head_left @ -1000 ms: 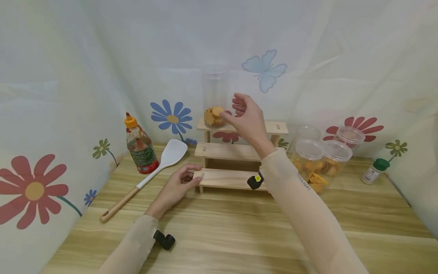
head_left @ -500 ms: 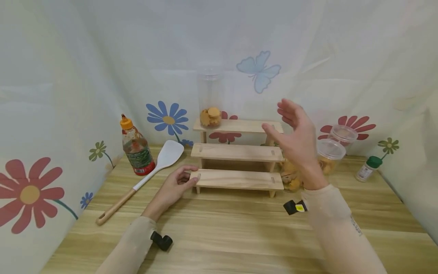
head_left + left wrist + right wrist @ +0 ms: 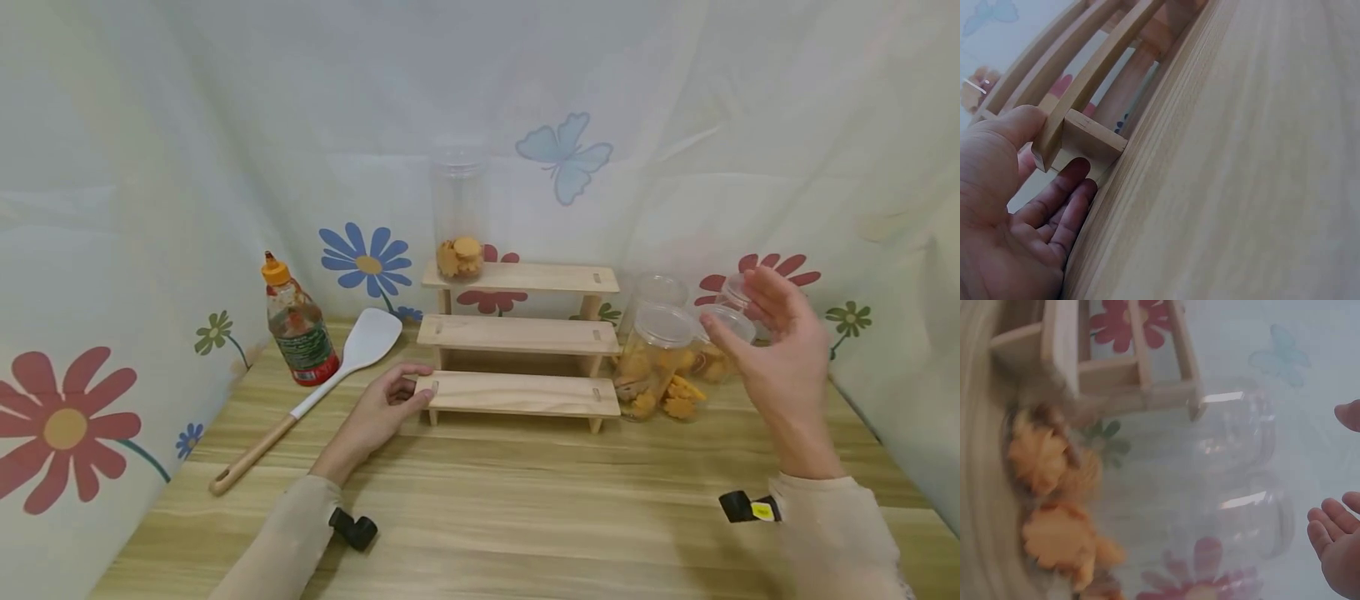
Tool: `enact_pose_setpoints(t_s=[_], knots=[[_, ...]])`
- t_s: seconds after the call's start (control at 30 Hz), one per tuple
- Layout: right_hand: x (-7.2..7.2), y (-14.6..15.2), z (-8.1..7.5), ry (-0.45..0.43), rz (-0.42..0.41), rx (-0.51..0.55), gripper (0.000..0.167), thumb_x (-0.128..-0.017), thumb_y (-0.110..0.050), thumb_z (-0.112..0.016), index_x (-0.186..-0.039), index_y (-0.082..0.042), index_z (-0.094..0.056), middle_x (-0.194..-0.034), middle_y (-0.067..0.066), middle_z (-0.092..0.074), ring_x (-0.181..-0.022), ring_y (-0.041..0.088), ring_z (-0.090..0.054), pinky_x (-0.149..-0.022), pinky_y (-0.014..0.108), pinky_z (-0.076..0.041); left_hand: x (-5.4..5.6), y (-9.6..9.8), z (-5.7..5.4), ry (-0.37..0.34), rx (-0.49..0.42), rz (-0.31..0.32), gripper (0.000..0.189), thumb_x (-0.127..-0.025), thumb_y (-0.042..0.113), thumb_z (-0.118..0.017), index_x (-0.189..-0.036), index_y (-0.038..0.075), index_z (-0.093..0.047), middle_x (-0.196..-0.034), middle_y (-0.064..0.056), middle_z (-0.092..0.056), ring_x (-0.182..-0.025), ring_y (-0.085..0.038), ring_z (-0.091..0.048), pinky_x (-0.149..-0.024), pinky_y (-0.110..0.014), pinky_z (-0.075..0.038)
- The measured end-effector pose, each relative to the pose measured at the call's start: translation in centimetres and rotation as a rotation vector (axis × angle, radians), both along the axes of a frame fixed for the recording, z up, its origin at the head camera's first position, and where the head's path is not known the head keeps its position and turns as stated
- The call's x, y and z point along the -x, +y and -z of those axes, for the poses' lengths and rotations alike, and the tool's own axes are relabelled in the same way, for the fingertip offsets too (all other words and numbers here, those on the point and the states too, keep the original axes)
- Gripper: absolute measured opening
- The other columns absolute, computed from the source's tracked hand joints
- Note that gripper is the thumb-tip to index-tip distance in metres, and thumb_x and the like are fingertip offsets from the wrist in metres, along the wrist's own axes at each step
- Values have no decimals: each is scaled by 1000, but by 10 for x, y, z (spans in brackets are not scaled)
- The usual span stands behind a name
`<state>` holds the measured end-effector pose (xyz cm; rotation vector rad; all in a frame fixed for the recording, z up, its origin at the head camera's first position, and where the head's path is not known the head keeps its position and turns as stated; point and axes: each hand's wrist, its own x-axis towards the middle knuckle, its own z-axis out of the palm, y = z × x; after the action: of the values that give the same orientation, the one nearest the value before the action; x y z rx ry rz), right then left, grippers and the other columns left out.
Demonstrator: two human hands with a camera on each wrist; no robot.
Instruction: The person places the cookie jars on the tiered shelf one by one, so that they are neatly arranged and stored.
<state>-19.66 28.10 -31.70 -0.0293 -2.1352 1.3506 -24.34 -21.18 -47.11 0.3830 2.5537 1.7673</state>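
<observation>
A three-step wooden display stand [image 3: 517,392] stands mid-table. My left hand [image 3: 378,412] holds the left end of its lowest step. In the left wrist view, the thumb lies on the step board while the fingers [image 3: 1063,194] bend in by the leg. One clear lidded jar [image 3: 460,217] with cookies in its bottom sits on the top step, at the left. To the right of the stand, several similar jars [image 3: 660,358] of cookies stand upright together. My right hand [image 3: 783,362] hovers by them, fingers spread and holding nothing, partly covering the rearmost ones.
A sauce bottle [image 3: 302,329] with an orange cap stands left of the stand. Between them lies a white spatula [image 3: 326,392] with a wooden handle, angled toward the front left. Printed cloth [image 3: 480,75] hangs behind the wooden table [image 3: 510,517].
My right hand has moved from beside the top-step jar, right and downward, to the jars on the right. My left hand has stayed on the stand. The top-step jar stands where it was.
</observation>
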Motion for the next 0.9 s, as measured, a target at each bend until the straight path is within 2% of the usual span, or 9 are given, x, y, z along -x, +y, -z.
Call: enact_pose_setpoints(t_s=[0.2, 0.47, 0.57, 0.73, 0.8, 0.9], knots=[[-3, 30, 25, -118, 17, -10, 78, -100, -24, -87, -168, -19, -49, -166, 5, -55, -152, 19, -53, -114, 8, -38, 2, -1, 2, 0, -2, 2, 39, -109, 26, -76, -146, 15, -67, -110, -13, -76, -99, -23, -65, -89, -30, -51], [4, 47, 61, -183, -31, -16, 79, -103, -25, -85, -171, -18, -45, -167, 9, -53, -143, 8, -56, -103, 5, -45, 0, -1, 2, 10, -6, 5, 39, -110, 25, -76, -146, 14, -67, -110, -12, -76, -98, -22, -66, -89, -29, -52], [7, 46, 70, -205, -57, -23, 81, -103, -27, -84, -172, -20, -42, -169, 13, -52, -143, 11, -56, -100, 5, -46, -1, -1, 0, 18, -19, 6, 39, -109, 22, -76, -146, 12, -67, -109, -13, -76, -97, -21, -66, -87, -28, -52], [7, 47, 81, -259, -78, -39, 80, -105, -34, -82, -172, -20, -41, -171, 11, -50, -150, 26, -52, -102, 4, -44, -1, 1, 0, 22, -35, 15, 38, -109, 20, -76, -145, 10, -68, -109, -16, -76, -97, -20, -66, -87, -27, -52], [9, 49, 86, -245, -90, -48, 78, -104, -32, -83, -170, -18, -45, -164, 5, -57, -145, 19, -56, -103, 5, -44, -1, 2, 1, 13, -34, 11, 38, -109, 21, -76, -145, 12, -68, -109, -16, -76, -98, -21, -66, -87, -27, -51], [12, 50, 94, -205, -111, -48, 71, -102, -25, -86, -164, -14, -53, -143, -12, -67, -130, 2, -59, -101, 5, -45, 0, 1, 1, 10, -34, 6, 38, -109, 22, -77, -145, 13, -68, -108, -13, -76, -98, -21, -66, -88, -27, -52]])
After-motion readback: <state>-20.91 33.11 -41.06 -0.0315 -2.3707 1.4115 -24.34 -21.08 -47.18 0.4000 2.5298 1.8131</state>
